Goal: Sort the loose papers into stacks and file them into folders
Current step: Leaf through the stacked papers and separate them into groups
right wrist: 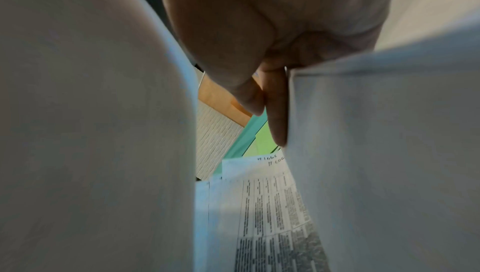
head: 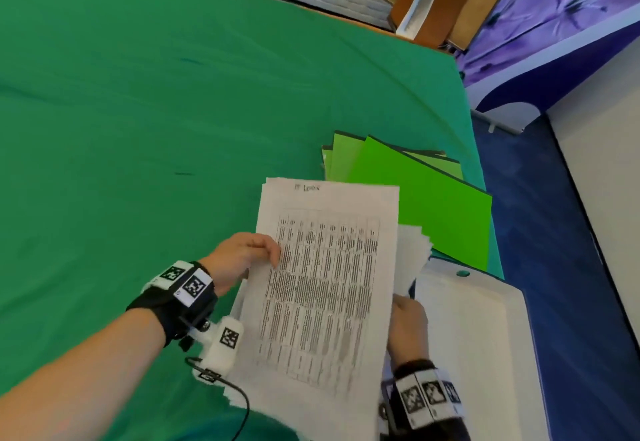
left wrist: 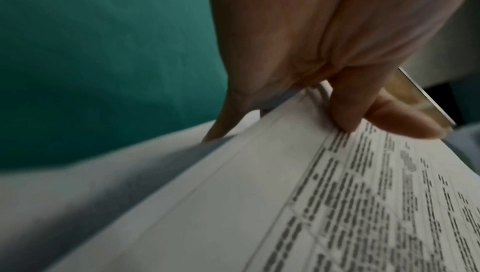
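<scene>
The papers [head: 322, 288] fill the lower middle of the head view: a thick, slightly fanned bundle of white sheets, the top one printed with a dense table of dark, blurred rows and columns and a short handwritten note near its upper edge. More white sheet edges spread out to the right of the bundle, toward the middle right of the frame. Above and to the right of the papers lie my folders [head: 415, 181], several bright green covers overlapping one another on the green tablecloth [head: 138, 94], reaching toward the right edge of the table. My left hand [head: 242, 257] grips the bundle's left edge, just left of centre in the frame; in the left wrist view my thumb [left wrist: 384, 116] is curled down onto the printed face while the other fingers go underneath, so the sheets are pinched between them. My right hand [head: 408, 323] sits at the bundle's lower right edge, partly hidden behind the top sheet. In the right wrist view two of my fingers [right wrist: 275, 112] lie straight and close together in the gap between sheets, one resting flat against a page on the right of the frame; I cannot tell whether the rest of that hand clamps anything. A white open box [head: 485, 336] lies at the lower right, beside my right wrist.
</scene>
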A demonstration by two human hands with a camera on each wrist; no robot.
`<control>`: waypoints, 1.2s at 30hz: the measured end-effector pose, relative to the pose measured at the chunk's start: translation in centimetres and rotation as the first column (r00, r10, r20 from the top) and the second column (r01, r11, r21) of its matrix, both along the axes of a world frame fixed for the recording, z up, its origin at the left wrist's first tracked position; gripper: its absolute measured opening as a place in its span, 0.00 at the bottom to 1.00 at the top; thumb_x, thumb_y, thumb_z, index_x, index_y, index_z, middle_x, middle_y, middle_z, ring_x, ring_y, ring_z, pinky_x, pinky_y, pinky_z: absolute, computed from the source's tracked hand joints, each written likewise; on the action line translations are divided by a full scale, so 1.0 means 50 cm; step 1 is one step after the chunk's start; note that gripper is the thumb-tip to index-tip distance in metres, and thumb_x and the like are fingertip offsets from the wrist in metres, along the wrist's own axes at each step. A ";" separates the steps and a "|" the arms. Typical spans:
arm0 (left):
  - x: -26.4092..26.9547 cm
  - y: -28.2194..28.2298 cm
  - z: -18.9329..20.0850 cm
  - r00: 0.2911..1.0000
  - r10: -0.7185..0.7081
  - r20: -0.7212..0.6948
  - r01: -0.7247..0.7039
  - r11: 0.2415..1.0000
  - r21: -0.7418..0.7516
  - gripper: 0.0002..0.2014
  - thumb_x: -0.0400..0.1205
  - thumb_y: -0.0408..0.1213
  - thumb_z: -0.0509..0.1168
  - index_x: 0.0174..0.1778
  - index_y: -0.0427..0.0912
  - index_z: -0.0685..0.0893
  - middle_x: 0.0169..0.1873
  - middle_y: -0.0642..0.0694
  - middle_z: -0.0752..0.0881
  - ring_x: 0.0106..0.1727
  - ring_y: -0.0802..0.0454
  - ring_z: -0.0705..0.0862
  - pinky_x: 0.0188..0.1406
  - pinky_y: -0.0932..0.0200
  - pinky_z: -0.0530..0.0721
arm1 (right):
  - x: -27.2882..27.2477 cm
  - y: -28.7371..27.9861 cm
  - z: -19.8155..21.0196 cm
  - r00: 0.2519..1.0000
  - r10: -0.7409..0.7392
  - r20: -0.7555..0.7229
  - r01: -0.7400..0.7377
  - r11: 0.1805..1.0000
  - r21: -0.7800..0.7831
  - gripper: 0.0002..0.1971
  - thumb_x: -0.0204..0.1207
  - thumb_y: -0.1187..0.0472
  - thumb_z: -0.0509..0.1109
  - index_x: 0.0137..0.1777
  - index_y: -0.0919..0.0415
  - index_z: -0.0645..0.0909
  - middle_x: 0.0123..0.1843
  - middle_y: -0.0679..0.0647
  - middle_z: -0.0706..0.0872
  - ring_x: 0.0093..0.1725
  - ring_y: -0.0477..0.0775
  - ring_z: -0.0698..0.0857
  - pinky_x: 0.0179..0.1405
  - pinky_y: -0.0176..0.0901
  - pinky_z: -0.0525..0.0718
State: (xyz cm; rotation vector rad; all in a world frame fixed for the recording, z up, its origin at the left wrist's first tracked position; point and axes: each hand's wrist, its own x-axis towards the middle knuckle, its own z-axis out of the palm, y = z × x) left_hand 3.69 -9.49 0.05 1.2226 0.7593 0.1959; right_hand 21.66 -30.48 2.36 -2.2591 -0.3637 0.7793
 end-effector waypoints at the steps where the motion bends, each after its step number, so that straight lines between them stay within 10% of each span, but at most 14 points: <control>1: 0.000 0.001 -0.001 0.996 -0.064 -0.056 0.070 0.992 0.103 0.26 0.78 0.16 0.58 0.22 0.47 0.86 0.32 0.48 0.87 0.39 0.53 0.84 0.53 0.56 0.76 | 0.006 -0.010 -0.008 0.999 -0.037 0.030 0.036 0.999 0.038 0.22 0.81 0.58 0.66 0.24 0.60 0.81 0.29 0.55 0.84 0.35 0.56 0.78 0.37 0.44 0.74; 5: 0.021 -0.022 -0.022 0.932 -0.073 -0.356 0.215 0.901 0.378 0.25 0.80 0.20 0.57 0.26 0.48 0.89 0.41 0.52 0.90 0.27 0.53 0.81 0.33 0.56 0.81 | 0.000 -0.032 -0.017 0.991 -0.129 0.030 0.127 0.989 0.078 0.19 0.84 0.50 0.63 0.37 0.50 0.92 0.43 0.47 0.88 0.49 0.50 0.84 0.58 0.48 0.81; 8: 0.029 -0.041 -0.038 0.867 0.082 -0.491 0.191 0.856 0.481 0.21 0.84 0.24 0.55 0.34 0.46 0.88 0.54 0.46 0.88 0.15 0.59 0.66 0.14 0.66 0.65 | 0.000 -0.037 -0.014 0.994 -0.098 0.048 0.094 0.992 0.078 0.18 0.84 0.51 0.63 0.39 0.49 0.92 0.43 0.44 0.86 0.50 0.50 0.83 0.60 0.45 0.79; 20: 0.059 -0.037 -0.023 0.775 0.332 -0.538 0.076 0.796 0.601 0.16 0.83 0.23 0.56 0.49 0.50 0.83 0.44 0.51 0.83 0.27 0.53 0.77 0.23 0.60 0.76 | -0.007 -0.048 0.005 0.987 -0.143 0.068 0.134 0.984 0.115 0.15 0.83 0.52 0.64 0.42 0.51 0.92 0.44 0.44 0.85 0.44 0.40 0.81 0.52 0.39 0.74; 31: 0.031 -0.021 -0.040 0.911 -0.044 -0.409 0.227 0.884 0.408 0.19 0.84 0.32 0.63 0.63 0.63 0.75 0.65 0.47 0.61 0.28 0.59 0.72 0.20 0.71 0.75 | -0.012 -0.041 -0.006 0.988 -0.146 0.040 0.140 0.982 0.127 0.15 0.83 0.51 0.64 0.41 0.49 0.92 0.46 0.46 0.87 0.49 0.46 0.83 0.54 0.40 0.78; 34: 0.020 -0.017 -0.046 0.913 -0.186 -0.364 0.327 0.868 0.375 0.15 0.84 0.36 0.64 0.56 0.65 0.79 0.77 0.48 0.68 0.51 0.56 0.81 0.48 0.65 0.82 | -0.012 -0.043 -0.011 0.989 -0.147 0.016 0.144 0.981 0.128 0.15 0.83 0.51 0.64 0.42 0.49 0.92 0.46 0.45 0.88 0.48 0.43 0.83 0.53 0.40 0.78; 36: 0.024 -0.027 -0.039 0.911 -0.246 -0.331 0.363 0.860 0.360 0.12 0.84 0.35 0.66 0.54 0.60 0.82 0.79 0.50 0.70 0.76 0.50 0.72 0.77 0.48 0.67 | -0.012 -0.043 -0.011 0.989 -0.148 0.009 0.146 0.981 0.125 0.15 0.83 0.51 0.64 0.41 0.49 0.92 0.44 0.43 0.87 0.48 0.43 0.83 0.53 0.39 0.77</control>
